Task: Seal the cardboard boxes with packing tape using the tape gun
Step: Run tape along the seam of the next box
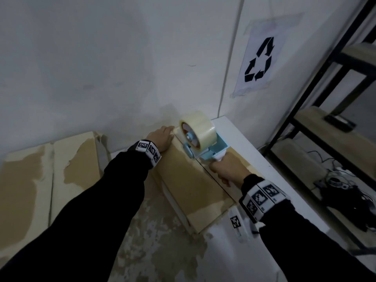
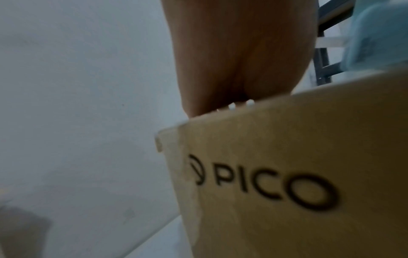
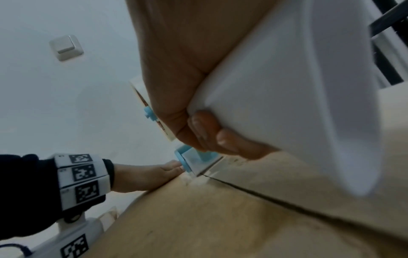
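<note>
A brown cardboard box lies on the white table, its top flaps closed with a dark centre seam showing. Its side carries black "PICO" lettering. My right hand grips the white handle of a light-blue tape gun, which carries a clear tape roll. The gun's front end touches the box top at the seam's far end. My left hand rests on the box's far left edge, fingers lying over it; the left wrist view shows the palm above the box rim.
Flattened cardboard sheets lean against the white wall at the left. The white table runs along the box's right side. A black metal shelf rack with cables stands at the right. A recycling sign hangs on the wall.
</note>
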